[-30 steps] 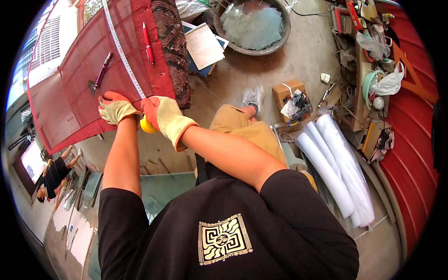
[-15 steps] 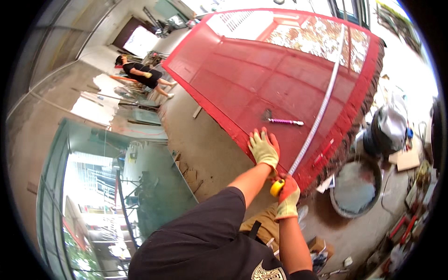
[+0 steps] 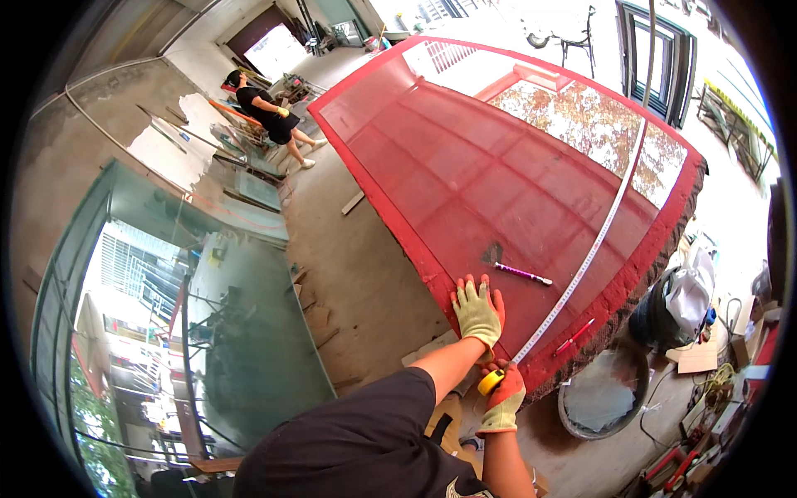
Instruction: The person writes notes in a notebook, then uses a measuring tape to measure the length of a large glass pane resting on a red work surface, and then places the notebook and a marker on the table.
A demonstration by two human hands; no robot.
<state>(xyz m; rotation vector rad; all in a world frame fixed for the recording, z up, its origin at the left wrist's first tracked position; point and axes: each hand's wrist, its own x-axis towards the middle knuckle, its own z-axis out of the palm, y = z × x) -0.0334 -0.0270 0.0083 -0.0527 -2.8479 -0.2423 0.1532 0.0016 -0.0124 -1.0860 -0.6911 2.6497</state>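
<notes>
The right hand (image 3: 506,398) curls round a tape (image 3: 491,382) stretched toward one o'clock across the red table (image 3: 540,363); the left hand (image 3: 479,317) lies spread, gripping nothing. Measuring seems underway; next likely needs steady tension.

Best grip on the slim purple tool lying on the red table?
Probably a pinch mid-shaft on the slim purple tool, from above, coming from the left hand's side. It lies flat, so its long sides are the natural grip; the white tape blade crosses just beyond its right end, making that approach tighter.
</notes>
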